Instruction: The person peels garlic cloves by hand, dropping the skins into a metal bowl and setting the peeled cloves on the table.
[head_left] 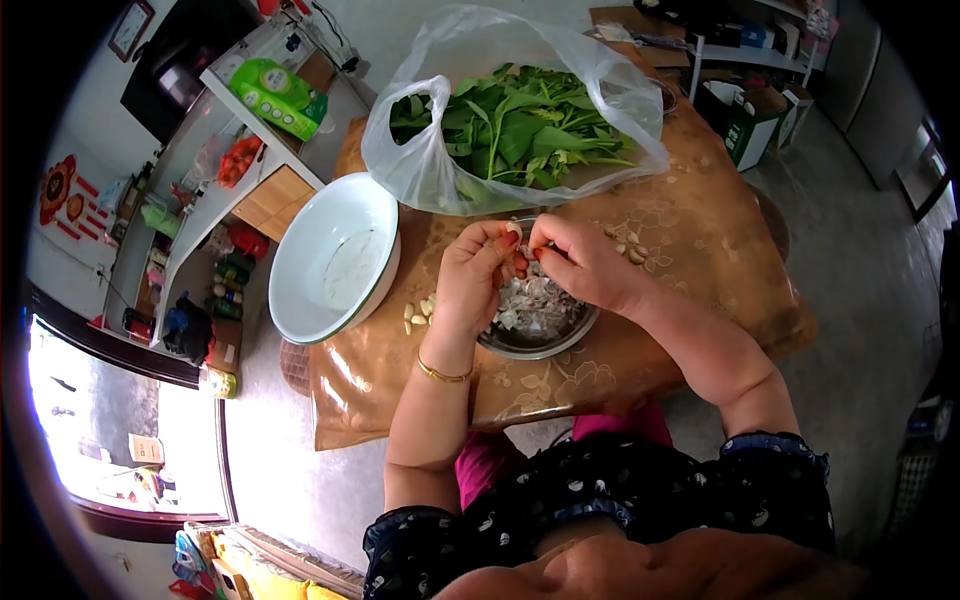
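My left hand point(472, 268) pinches a small pale garlic clove point(514, 229) between thumb and fingers. Close against it, my right hand point(585, 262) is closed in a pinch; whatever sits in its fingertips is too small to make out. Both hands are held over a metal bowl point(540, 353) containing a heap of papery garlic skins point(538, 308). Smooth, pale peeled garlic cloves point(417, 314) lie on the table left of my left wrist. More garlic cloves point(632, 246), seemingly in their skins, lie to the right beyond my right hand.
A white enamel basin point(375, 282) stands at the table's left edge. Behind the hands, a clear plastic bag point(400, 160) holds leafy greens point(520, 128). A shiny brown patterned cloth point(715, 270) covers the table. Shelving with a green package point(275, 95) is at the left.
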